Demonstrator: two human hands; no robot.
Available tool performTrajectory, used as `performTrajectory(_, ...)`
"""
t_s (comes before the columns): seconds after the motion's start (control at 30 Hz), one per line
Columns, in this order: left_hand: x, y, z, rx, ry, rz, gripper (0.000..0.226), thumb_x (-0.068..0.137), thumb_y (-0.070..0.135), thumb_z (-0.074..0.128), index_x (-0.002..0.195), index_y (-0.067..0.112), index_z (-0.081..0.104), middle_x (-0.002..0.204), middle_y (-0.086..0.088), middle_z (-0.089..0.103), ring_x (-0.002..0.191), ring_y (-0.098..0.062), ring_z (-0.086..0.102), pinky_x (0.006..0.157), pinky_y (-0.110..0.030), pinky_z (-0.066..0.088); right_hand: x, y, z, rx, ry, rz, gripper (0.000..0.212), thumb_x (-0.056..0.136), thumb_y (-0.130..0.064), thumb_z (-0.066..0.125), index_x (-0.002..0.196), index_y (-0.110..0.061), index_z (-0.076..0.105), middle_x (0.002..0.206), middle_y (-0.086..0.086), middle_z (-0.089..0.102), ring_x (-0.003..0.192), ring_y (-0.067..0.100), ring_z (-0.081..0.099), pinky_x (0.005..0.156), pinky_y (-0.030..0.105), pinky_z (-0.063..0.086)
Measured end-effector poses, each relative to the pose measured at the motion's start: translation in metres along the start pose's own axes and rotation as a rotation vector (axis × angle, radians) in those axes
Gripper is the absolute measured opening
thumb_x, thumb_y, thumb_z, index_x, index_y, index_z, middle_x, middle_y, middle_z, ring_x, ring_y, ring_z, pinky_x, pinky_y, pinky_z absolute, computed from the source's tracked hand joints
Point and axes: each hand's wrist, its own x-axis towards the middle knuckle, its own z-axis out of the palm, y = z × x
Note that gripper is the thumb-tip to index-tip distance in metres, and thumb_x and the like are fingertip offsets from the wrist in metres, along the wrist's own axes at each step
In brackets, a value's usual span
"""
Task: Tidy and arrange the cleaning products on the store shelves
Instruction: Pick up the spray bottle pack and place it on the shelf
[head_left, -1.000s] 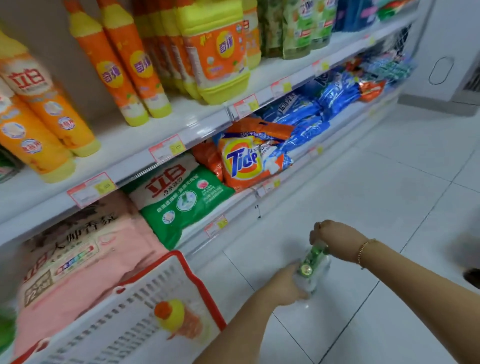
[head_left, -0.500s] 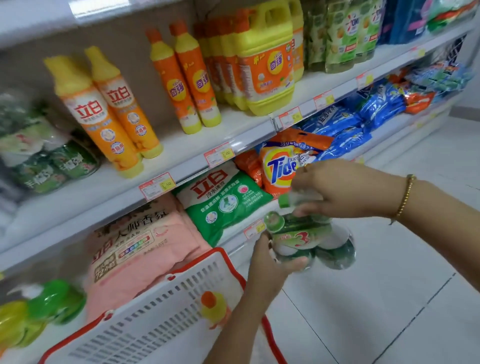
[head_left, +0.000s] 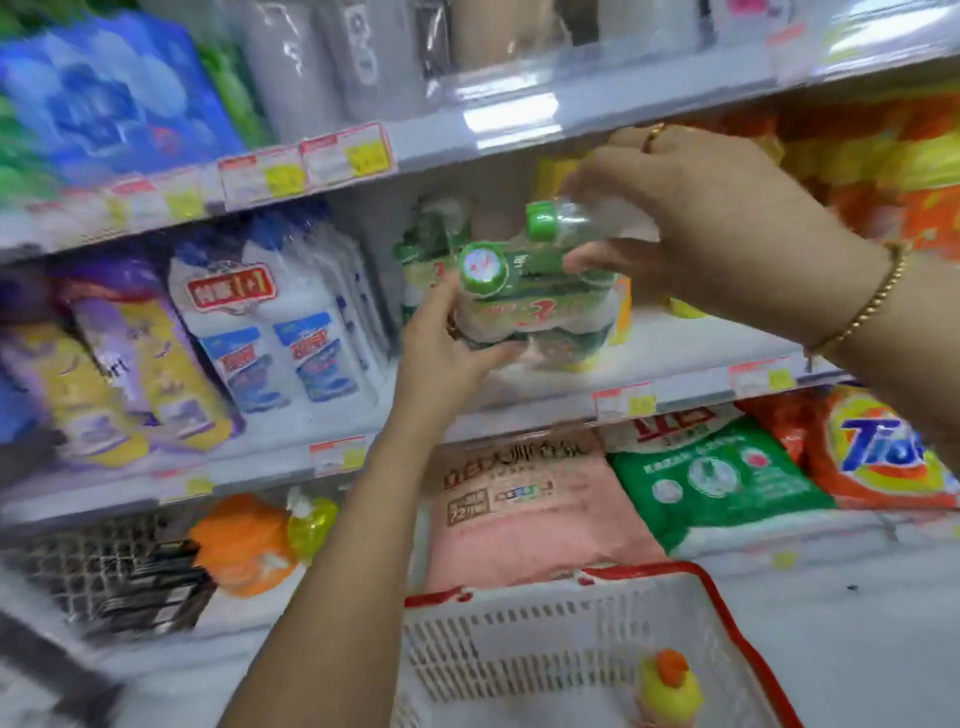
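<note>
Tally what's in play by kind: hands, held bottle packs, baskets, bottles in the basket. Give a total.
Hands: 2, the left hand and the right hand
Held packs: 1, a shrink-wrapped bottle pack with green caps, gripped by both hands
Baskets: 1, a white basket with a red rim
Bottles in the basket: 1, a yellow bottle with an orange cap
Total: 5

"Tide", blue letters, last one cut off, on orange detergent bag, right edge of frame. Red "3" on green bottle multipack, centre. Pink bag, lower centre: Chinese print, blurred. Price tags: unreadable.
</note>
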Motion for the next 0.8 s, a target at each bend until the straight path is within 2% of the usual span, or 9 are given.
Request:
performTrajectory(0.1, 0.02, -0.021, -0.021, -0.021, 0.068, -0.04, 0.063, 0.057, 0.014, 0.09, 0.103, 0.035, 0.052, 0.106, 0.001, 0.066, 0.098, -0.012, 0.062, 0.085, -0.028, 0.051, 0.029, -0.011, 0.038, 0.14, 0.135, 0.077, 0.042, 0.086, -0.037, 0.059, 0.123, -0.015, 0.059, 0.104, 0.014, 0.066, 0.094, 0.035, 0.059, 0.074, 0.036, 0.04)
performTrajectory(0.2, 0.033, -0.045, -0.028, 0.012, 0.036, -0.126, 0.066, 0.058, 0.011, 0.09, 0.115, 0.022, 0.058, 0.105, 0.005, 0.067, 0.096, -0.009, 0.062, 0.081, -0.018, 0.05, 0.035, -0.014, 0.079, 0.238, 0.177, 0.195, 0.041, 0.089, -0.025, 0.06, 0.129, -0.015, 0.055, 0.121, 0.013, 0.061, 0.109, 0.031, 0.056, 0.089, 0.035, 0.041)
performTrajectory(0.27, 0.041, -0.061, -0.031, 0.026, 0.007, -0.196, 0.07, 0.057, 0.01, 0.09, 0.12, 0.015, 0.059, 0.108, 0.003, 0.067, 0.097, -0.011, 0.062, 0.08, -0.018, 0.048, 0.028, -0.017, 0.099, 0.293, 0.217, 0.299, 0.043, 0.088, -0.016, 0.061, 0.131, -0.012, 0.053, 0.129, 0.011, 0.055, 0.113, 0.027, 0.053, 0.091, 0.029, 0.038)
performTrajectory(0.33, 0.049, -0.074, -0.034, 0.016, -0.005, -0.271, 0.068, 0.057, 0.007, 0.089, 0.117, 0.015, 0.06, 0.107, 0.004, 0.067, 0.096, -0.012, 0.061, 0.077, -0.018, 0.048, 0.021, -0.023, 0.118, 0.382, 0.23, 0.426, 0.05, 0.087, -0.014, 0.063, 0.134, -0.012, 0.047, 0.132, 0.011, 0.051, 0.115, 0.026, 0.052, 0.094, 0.03, 0.04)
performTrajectory(0.43, 0.064, -0.093, -0.034, -0.005, -0.012, -0.375, 0.067, 0.058, 0.009, 0.09, 0.118, 0.015, 0.06, 0.109, 0.003, 0.065, 0.1, -0.016, 0.062, 0.082, -0.025, 0.051, 0.016, -0.031, 0.15, 0.461, 0.117, 0.576, 0.064, 0.086, -0.013, 0.064, 0.142, -0.006, 0.034, 0.137, 0.014, 0.048, 0.121, 0.03, 0.049, 0.097, 0.03, 0.036)
performTrajectory(0.53, 0.079, -0.112, -0.029, -0.042, -0.01, -0.475, 0.067, 0.059, 0.009, 0.089, 0.12, 0.011, 0.059, 0.11, -0.001, 0.065, 0.103, -0.022, 0.063, 0.087, -0.034, 0.052, 0.016, -0.036, 0.182, 0.485, -0.138, 0.686, 0.075, 0.088, -0.016, 0.063, 0.149, -0.006, 0.02, 0.141, 0.014, 0.046, 0.123, 0.031, 0.048, 0.09, 0.029, 0.036)
performTrajectory(0.6, 0.088, -0.12, -0.024, -0.077, -0.031, -0.51, 0.067, 0.061, 0.005, 0.088, 0.121, 0.009, 0.059, 0.116, -0.006, 0.066, 0.105, -0.024, 0.063, 0.09, -0.037, 0.052, 0.019, -0.037, 0.203, 0.52, -0.281, 0.733, 0.076, 0.088, -0.019, 0.065, 0.147, -0.007, 0.019, 0.137, 0.015, 0.049, 0.12, 0.032, 0.051, 0.08, 0.03, 0.039)
performTrajectory(0.67, 0.097, -0.129, -0.02, -0.12, -0.065, -0.528, 0.067, 0.063, 0.001, 0.085, 0.123, 0.009, 0.057, 0.121, -0.011, 0.066, 0.107, -0.026, 0.063, 0.093, -0.04, 0.052, 0.023, -0.033, 0.227, 0.563, -0.335, 0.776, 0.077, 0.084, -0.023, 0.069, 0.143, -0.007, 0.022, 0.131, 0.018, 0.052, 0.115, 0.034, 0.054, 0.077, 0.031, 0.041)
performTrajectory(0.8, 0.105, -0.141, -0.017, -0.046, -0.077, -0.502, 0.072, 0.061, 0.013, 0.089, 0.125, 0.015, 0.056, 0.122, -0.007, 0.065, 0.108, -0.024, 0.063, 0.097, -0.042, 0.05, 0.038, -0.019, 0.254, 0.603, -0.363, 0.929, 0.082, 0.083, -0.02, 0.07, 0.144, -0.002, 0.017, 0.131, 0.021, 0.052, 0.115, 0.036, 0.055, 0.09, 0.04, 0.046)
